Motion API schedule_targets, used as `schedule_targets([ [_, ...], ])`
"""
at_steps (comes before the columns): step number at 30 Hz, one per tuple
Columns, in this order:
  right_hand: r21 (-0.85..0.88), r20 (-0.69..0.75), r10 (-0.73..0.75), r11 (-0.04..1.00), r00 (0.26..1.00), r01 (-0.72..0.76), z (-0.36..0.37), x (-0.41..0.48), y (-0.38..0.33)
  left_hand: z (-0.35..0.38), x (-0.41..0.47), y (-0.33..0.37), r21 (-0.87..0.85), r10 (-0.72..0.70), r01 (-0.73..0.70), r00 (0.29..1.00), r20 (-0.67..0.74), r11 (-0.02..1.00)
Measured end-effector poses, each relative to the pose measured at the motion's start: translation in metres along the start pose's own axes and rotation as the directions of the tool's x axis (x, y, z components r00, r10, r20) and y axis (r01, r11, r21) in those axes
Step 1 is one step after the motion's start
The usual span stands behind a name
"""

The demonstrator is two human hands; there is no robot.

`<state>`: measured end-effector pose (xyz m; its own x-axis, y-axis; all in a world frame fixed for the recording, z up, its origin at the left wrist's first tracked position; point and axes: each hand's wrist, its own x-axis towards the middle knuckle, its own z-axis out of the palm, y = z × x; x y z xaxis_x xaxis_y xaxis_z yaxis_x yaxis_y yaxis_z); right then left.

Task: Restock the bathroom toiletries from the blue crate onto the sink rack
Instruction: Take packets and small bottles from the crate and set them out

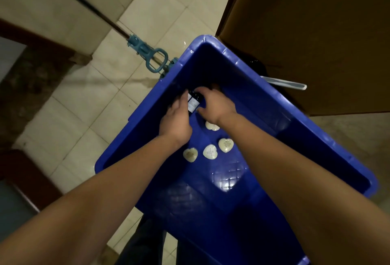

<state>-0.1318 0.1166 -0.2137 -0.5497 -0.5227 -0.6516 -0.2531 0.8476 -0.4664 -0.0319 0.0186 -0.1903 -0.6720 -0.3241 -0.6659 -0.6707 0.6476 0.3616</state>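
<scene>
Early in the restock, by my read. Both hands are down inside the blue crate [238, 63], which sits off the floor close in front of me. The sink rack isn't in view, so I can't tell whether anything has been placed on it.

Grip: the left hand [176, 117] is curled around small dark bottles [193, 102] with pale labels, looks like two side by side, near the crate's far left wall. The right hand [215, 106] has its fingers bent over the bottles' far end and its thumb under, so it holds them too. I can't tell whether they're lifted or resting on the crate bottom.

Left to do: four heart-shaped soaps [210, 152] lie loose on the crate bottom, one of them half under the right wrist. I'd judge the bottles and the soaps all have yet to go to the rack.

Edges and room:
- The crate walls are tall, so the hands need to come straight up to clear the rim.
- The bottles are close to the left wall, with little slack on that side.
- A mop [147, 54] lies on the tiled floor [84, 106], its head touching the crate's far corner.
- A brown cabinet [316, 32] crowds the right side, and a pale handle [285, 84] pokes out just behind the rim there.
- The most open floor is to the left.
</scene>
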Motion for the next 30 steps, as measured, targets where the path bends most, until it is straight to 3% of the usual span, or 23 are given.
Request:
schedule_targets([
  [6,-0.013,-0.03,0.032,0.999,0.999,-0.032,0.011,-0.005,0.006,0.01,0.003,-0.007,0.027,0.039,-0.038,0.998,-0.053,0.999],
  [24,-0.091,-0.02,0.009,0.996,1.0,-0.011,0.026,-0.041,0.03,0.031,-0.011,-0.021,0.073,0.035,-0.036,0.999,0.022,0.997],
  [30,0.021,-0.051,0.0,1.0,0.999,0.001,0.024,-0.057,0.03,0.026,-0.019,-0.017,0.024,0.039,-0.041,0.996,0.075,0.999],
])
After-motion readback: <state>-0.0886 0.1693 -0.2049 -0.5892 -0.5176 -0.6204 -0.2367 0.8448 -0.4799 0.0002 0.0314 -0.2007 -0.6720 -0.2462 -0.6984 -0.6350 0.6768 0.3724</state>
